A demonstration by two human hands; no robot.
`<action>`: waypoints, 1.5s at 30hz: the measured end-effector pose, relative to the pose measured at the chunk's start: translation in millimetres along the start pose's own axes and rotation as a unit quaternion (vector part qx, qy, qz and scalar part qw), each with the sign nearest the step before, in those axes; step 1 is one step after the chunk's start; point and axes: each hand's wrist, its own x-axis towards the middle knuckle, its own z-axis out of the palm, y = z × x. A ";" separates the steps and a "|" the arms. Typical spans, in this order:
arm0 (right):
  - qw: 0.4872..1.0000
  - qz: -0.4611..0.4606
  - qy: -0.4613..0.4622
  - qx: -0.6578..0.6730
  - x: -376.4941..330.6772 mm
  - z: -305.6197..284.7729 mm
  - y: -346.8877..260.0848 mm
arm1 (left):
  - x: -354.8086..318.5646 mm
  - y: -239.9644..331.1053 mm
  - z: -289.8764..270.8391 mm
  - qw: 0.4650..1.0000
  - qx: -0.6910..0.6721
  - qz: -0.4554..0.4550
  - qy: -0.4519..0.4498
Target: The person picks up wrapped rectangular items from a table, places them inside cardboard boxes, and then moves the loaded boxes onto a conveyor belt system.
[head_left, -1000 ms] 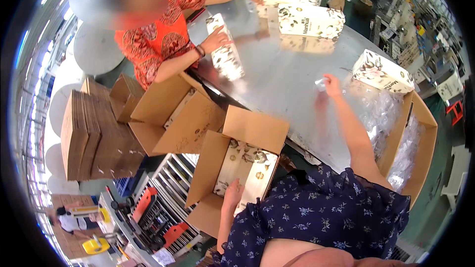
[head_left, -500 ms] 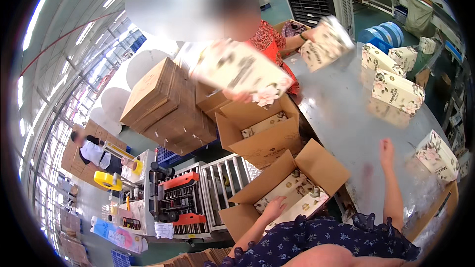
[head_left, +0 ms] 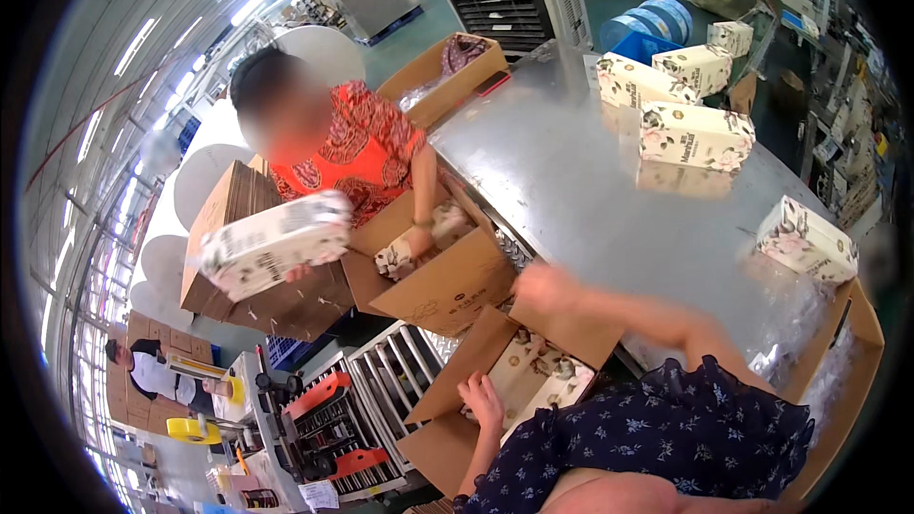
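An open cardboard box (head_left: 446, 458) stands in front of me, with white floral packs (head_left: 538, 373) lying inside. My left hand (head_left: 483, 404) reaches in at its left side, fingers stretched out on or beside the packs; I cannot tell if they touch. Blurred by motion, my right hand (head_left: 549, 288) is above the box's far right flap (head_left: 586, 331), by the table edge; its fingers are smeared. Behind stands a second open box (head_left: 447, 287). A co-worker in a red patterned top (head_left: 357, 152) puts one hand into it, onto a floral pack, and holds another floral pack (head_left: 278, 240) aloft.
On the grey metal table (head_left: 562, 200) stand several floral packs (head_left: 697, 135), one alone at the right (head_left: 807, 240). A carton with clear plastic (head_left: 826, 381) is at my right. A roller conveyor (head_left: 390, 371) lies left of my box, with a tape machine (head_left: 319, 419) beside it.
My right hand has swung left from over the table to the box flap. The co-worker has lowered one pack into the far box and moved the other left. My view has shifted right.
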 end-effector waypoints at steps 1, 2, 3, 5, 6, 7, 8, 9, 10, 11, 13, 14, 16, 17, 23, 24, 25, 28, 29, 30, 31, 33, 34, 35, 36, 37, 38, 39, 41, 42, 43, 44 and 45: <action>0.997 0.065 0.020 -0.022 -18.3 -14.0 40.3 | 0.7 7.6 -1.2 1.000 0.011 0.025 -0.003; 0.988 0.138 0.045 -0.048 -39.4 -31.9 87.5 | 4.3 20.5 -2.1 0.999 0.024 0.046 0.008; 0.975 0.201 0.063 -0.077 -60.4 -49.4 133.2 | 5.9 31.6 -4.5 0.997 0.037 0.053 0.038; 0.930 0.327 0.080 -0.148 -122.9 -86.5 208.7 | 11.9 50.3 -12.7 0.996 0.040 0.077 0.030; 0.897 0.387 0.072 -0.200 -168.9 -114.2 247.8 | 16.6 60.8 -4.6 0.995 0.035 0.091 0.020; 0.871 0.428 0.058 -0.234 -205.1 -134.7 281.6 | 26.7 68.9 -0.8 0.994 0.032 0.107 0.010; 0.847 0.459 0.033 -0.267 -244.4 -166.2 304.8 | 40.1 79.2 9.4 0.991 0.023 0.132 -0.008; 0.836 0.470 0.004 -0.283 -267.6 -189.4 323.3 | 45.1 94.0 11.8 0.990 0.010 0.140 -0.010; 0.829 0.475 -0.018 -0.294 -290.3 -211.5 333.0 | 57.2 106.2 20.6 0.987 -0.001 0.160 -0.007; 0.827 0.475 -0.037 -0.300 -308.1 -230.4 339.8 | 65.5 118.5 30.3 0.983 -0.010 0.180 -0.014; 0.850 0.447 -0.051 -0.274 -310.6 -244.5 354.2 | 84.5 149.7 39.4 0.974 -0.021 0.221 -0.034; 0.865 0.430 -0.047 -0.254 -305.4 -249.7 352.3 | 89.7 158.6 48.5 0.967 -0.031 0.246 -0.053; 0.894 0.413 -0.019 -0.175 -293.3 -248.7 355.4 | 104.4 194.6 78.4 0.955 -0.061 0.274 -0.100; 0.905 0.414 -0.001 -0.101 -285.0 -240.6 354.2 | 114.9 223.3 85.8 0.935 -0.072 0.329 -0.108; 0.946 0.262 -0.079 0.172 -213.8 -191.8 301.1 | 155.6 331.3 177.1 0.845 0.060 0.503 -0.170; 0.934 0.260 -0.164 0.184 -186.6 -188.8 280.0 | 158.4 357.9 173.3 0.842 0.087 0.503 -0.176; 0.909 0.233 -0.208 0.275 -162.8 -191.1 269.3 | 157.5 361.6 178.9 0.839 0.118 0.488 -0.209; 0.944 0.314 -0.025 0.096 -145.8 -171.2 354.0 | 137.3 349.7 202.7 0.816 0.209 0.405 -0.356; 0.924 0.352 0.127 -0.081 -159.8 -158.9 404.9 | 138.3 351.4 206.1 0.814 0.191 0.413 -0.362; 0.852 0.430 0.148 -0.259 -161.3 -154.2 444.5 | 139.2 350.7 204.4 0.816 0.180 0.410 -0.367; 0.815 0.488 0.136 -0.281 -190.2 -152.8 491.0 | 140.6 352.4 205.7 0.814 0.164 0.414 -0.372; 0.777 0.542 0.085 -0.308 -189.9 -135.8 520.6 | 140.4 337.7 219.5 0.825 0.154 0.423 -0.340; 0.769 0.548 0.041 -0.325 -187.2 -132.8 517.6 | 138.9 334.5 218.6 0.831 0.144 0.426 -0.326; 0.759 0.554 -0.002 -0.342 -182.9 -132.0 516.1 | 141.8 327.2 214.2 0.841 0.137 0.415 -0.319; 0.753 0.503 -0.090 -0.415 -164.8 -130.6 500.8 | 143.0 326.1 197.1 0.854 0.129 0.394 -0.313; 0.760 0.491 -0.098 -0.414 -154.6 -135.6 483.9 | 146.8 324.2 185.1 0.863 0.109 0.385 -0.310; 0.774 0.497 -0.081 -0.384 -151.1 -143.1 466.8 | 152.6 323.3 168.1 0.873 0.110 0.392 -0.270; 0.790 0.500 -0.064 -0.350 -149.7 -151.0 447.9 | 158.5 329.1 134.5 0.884 0.104 0.364 -0.274; 0.805 0.510 -0.046 -0.300 -146.7 -164.0 414.5 | 162.3 332.5 66.0 0.921 0.078 0.312 -0.219; 0.809 0.514 -0.043 -0.280 -146.2 -169.7 400.2 | 163.2 342.2 23.3 0.937 0.056 0.261 -0.225; 0.811 0.519 -0.042 -0.266 -147.7 -176.7 387.2 | 161.0 327.9 -4.7 0.941 -0.023 0.282 -0.186; 0.812 0.522 -0.045 -0.258 -151.1 -181.2 375.2 | 155.6 320.8 -42.9 0.941 -0.066 0.276 -0.186; 0.820 0.516 -0.046 -0.243 -156.5 -181.4 366.8 | 146.6 308.0 -75.2 0.943 -0.119 0.201 -0.237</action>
